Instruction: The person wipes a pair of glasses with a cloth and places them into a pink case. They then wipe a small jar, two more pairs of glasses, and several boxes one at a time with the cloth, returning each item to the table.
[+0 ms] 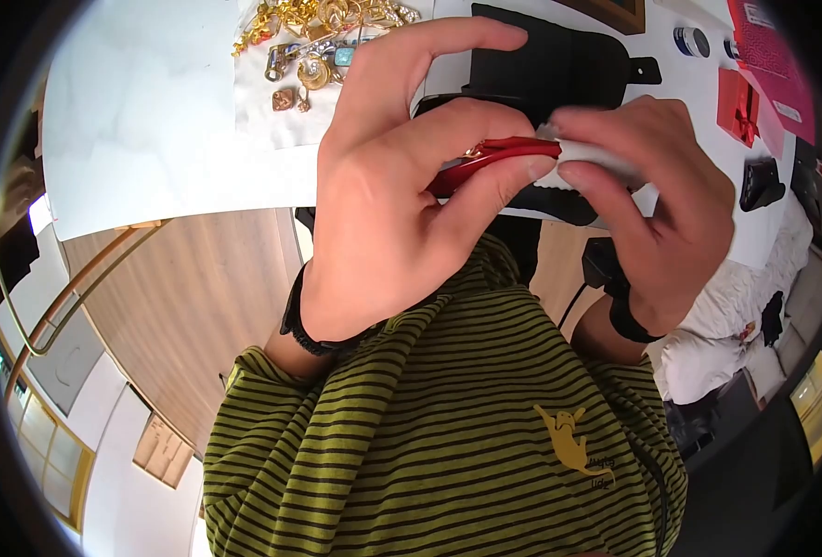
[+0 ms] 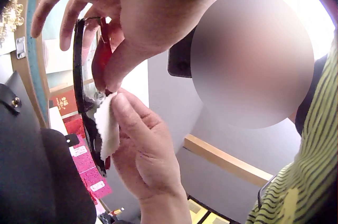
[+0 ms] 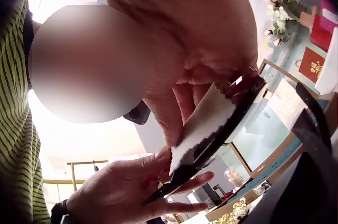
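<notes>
My left hand (image 1: 369, 200) pinches a pair of glasses (image 1: 513, 147) between thumb and fingers at one end. The glasses show a dark front and red folded temples; in the left wrist view the dark frame (image 2: 79, 76) stands upright. A white cloth (image 1: 596, 162) with a zigzag edge is pinched in my right hand (image 1: 675, 190), which has it pressed on the inner side of the glasses near the middle. In the right wrist view the cloth (image 3: 203, 123) lies along the dark frame (image 3: 227, 129), covering part of the lens.
Under the hands lies an open black case (image 1: 559, 65) with a strap on the white table (image 1: 142, 121). Gold jewellery (image 1: 323, 19) is heaped at the back left. Toward the right are a small round jar (image 1: 691, 42), a red box (image 1: 736, 107) and pink packets (image 1: 773, 65).
</notes>
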### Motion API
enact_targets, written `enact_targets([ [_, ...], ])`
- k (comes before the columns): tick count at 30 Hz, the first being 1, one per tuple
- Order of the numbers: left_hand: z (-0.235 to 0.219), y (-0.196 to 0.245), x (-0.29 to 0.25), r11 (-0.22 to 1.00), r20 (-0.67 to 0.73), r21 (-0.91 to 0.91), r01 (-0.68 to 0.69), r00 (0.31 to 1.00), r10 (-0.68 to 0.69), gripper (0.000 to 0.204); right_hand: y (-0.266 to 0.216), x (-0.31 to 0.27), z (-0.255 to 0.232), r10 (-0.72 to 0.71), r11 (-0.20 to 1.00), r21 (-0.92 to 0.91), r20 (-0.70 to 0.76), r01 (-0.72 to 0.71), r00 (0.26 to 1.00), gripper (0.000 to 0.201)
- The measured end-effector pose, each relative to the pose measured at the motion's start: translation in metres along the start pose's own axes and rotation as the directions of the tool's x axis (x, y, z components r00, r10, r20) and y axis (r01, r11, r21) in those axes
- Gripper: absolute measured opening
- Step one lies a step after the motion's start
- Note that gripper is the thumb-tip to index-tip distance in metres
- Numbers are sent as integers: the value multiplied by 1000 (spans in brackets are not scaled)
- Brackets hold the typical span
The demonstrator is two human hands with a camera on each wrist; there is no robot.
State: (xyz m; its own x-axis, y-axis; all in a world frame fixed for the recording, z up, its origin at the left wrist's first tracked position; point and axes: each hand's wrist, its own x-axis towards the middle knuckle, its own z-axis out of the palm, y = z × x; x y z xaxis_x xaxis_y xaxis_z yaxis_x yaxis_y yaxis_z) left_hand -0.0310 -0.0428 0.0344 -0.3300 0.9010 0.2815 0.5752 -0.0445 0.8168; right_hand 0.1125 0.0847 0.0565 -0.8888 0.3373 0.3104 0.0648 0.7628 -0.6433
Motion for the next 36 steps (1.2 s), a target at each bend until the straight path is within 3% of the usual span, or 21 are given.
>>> enact_targets([
  [3, 6, -17, -4, 977, -186, -178, -115, 979, 81, 15, 3, 0, 1, -57, 994, -90, 21, 59, 998, 26],
  [6, 3, -25, -7, 981, -98, -86, -174, 981, 165, 15, 6, 0, -3, -90, 994, -58, 9, 91, 996, 24],
  [9, 2, -14, -5, 999, -116, -12, -38, 993, 36, 16, 7, -2, -15, -48, 997, -56, 12, 49, 999, 23],
  [12, 3, -17, -5, 997, -177, -19, -79, 982, 74, 17, 7, -4, -24, -5, 998, -63, 55, 9, 998, 22],
  [14, 1, -15, -5, 989, -142, -69, -133, 982, 122, 17, 6, -3, -23, 0, 997, -71, 86, 6, 996, 22],
  [18, 6, -13, -3, 966, -218, -140, -219, 958, 186, 18, 0, 1, -3, 14, 1000, 14, 30, -14, 999, 24],
  [21, 4, -12, -2, 968, -99, -107, -228, 971, 218, 19, -2, 5, 3, -2, 1000, -1, 1, 2, 1000, 26],
  [24, 7, -29, -3, 898, -228, -48, -437, 880, 416, 19, -1, 3, -4, -8, 1000, 3, 4, 8, 1000, 25],
  [25, 3, -19, -8, 959, -201, -101, -266, 949, 242, 19, -1, 1, -10, 10, 1000, -12, 6, -10, 1000, 25],
  [27, 1, -14, -10, 985, -166, -148, -86, 984, 61, 19, 5, -3, -18, 27, 999, -28, 9, -27, 1000, 25],
  [30, 7, -26, -8, 984, -273, -157, -81, 961, 36, 19, 15, -8, -22, -44, 999, 21, -39, 45, 998, 27],
  [31, 3, -39, -8, 959, -246, -189, -210, 956, 161, 18, 16, -9, -22, -45, 998, 40, -51, 47, 998, 27],
  [33, 3, -38, -8, 916, -222, -224, -332, 933, 284, 18, 18, -12, -24, -45, 997, 59, -63, 48, 997, 27],
  [36, 0, -17, -10, 937, -274, -320, -143, 960, 53, 16, 20, -13, -25, -48, 995, 88, -79, 55, 996, 26],
])
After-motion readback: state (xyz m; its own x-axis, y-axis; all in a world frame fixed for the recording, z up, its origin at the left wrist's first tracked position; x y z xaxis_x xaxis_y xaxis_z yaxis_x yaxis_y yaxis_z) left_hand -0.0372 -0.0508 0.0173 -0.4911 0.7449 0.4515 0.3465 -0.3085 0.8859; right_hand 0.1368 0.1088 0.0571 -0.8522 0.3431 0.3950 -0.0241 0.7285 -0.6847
